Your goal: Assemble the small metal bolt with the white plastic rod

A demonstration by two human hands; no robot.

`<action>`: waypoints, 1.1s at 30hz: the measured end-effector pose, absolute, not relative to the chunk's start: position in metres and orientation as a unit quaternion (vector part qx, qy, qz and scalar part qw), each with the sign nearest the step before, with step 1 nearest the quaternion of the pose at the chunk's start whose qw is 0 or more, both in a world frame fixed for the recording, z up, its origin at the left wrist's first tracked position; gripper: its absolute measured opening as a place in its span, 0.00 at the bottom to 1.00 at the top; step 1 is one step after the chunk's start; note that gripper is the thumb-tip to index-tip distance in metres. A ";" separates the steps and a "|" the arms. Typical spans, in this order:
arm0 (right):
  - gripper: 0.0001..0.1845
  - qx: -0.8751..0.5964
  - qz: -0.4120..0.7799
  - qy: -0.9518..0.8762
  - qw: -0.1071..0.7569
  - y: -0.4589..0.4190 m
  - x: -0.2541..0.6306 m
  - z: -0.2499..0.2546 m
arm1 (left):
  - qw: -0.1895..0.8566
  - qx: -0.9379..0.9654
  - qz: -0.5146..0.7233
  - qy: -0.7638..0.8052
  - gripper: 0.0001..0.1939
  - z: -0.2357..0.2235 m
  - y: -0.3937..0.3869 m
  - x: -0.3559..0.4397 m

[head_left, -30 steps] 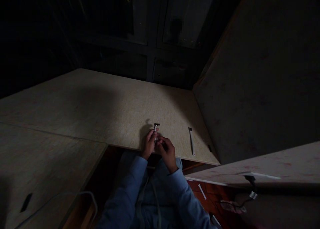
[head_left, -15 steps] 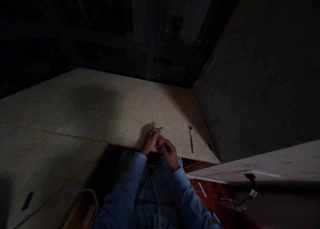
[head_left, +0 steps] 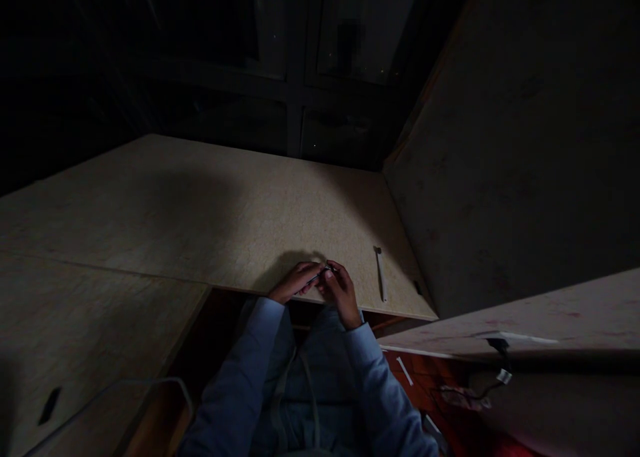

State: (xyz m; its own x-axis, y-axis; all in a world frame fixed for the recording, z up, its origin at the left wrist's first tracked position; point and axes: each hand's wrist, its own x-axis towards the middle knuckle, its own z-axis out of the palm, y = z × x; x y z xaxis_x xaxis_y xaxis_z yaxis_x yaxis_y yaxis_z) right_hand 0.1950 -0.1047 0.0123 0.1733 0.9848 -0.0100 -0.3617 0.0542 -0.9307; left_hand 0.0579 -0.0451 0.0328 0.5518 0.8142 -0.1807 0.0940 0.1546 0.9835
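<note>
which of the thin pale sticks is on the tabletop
The dark-tipped stick, right of the right hand; the plain white stick lies on the red floor.

Dim interior: pale speckled tabletop (head_left: 190,210) spanning left and centre of frame.
Dark window (head_left: 295,64) behind, across the top; patterned wall (head_left: 520,150) at right; reddish floor (head_left: 425,384) at lower right. Light level: low, with small bright points visible in the window.

Long blue sleeves (head_left: 235,380), plain matching cuffs (head_left: 363,344), soft creases; dull blue trousers (head_left: 325,344), two long pale cords (head_left: 311,390)
</note>
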 end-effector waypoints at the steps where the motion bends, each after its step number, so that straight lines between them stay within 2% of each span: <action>1: 0.26 -0.429 0.542 -0.358 0.628 -0.106 0.196 0.012 | 0.657 0.593 0.271 0.379 0.27 0.032 -0.044 0.057; 10: 0.27 -0.355 0.611 -0.336 0.622 -0.108 0.211 0.005 | 0.663 0.608 0.275 0.341 0.30 0.029 -0.043 0.054; 33: 0.28 -0.316 0.660 -0.310 0.607 -0.111 0.215 0.003 | 0.643 0.611 0.260 0.382 0.30 0.029 -0.047 0.053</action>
State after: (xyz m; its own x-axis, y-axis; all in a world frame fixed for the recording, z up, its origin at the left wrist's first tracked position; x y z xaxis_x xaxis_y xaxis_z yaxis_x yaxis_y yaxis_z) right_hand 0.2154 -0.1107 0.0033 -0.0641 0.9971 -0.0408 -0.6062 -0.0713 -0.7921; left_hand 0.0527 -0.0471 0.0287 0.5730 0.8010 -0.1733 0.1325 0.1181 0.9841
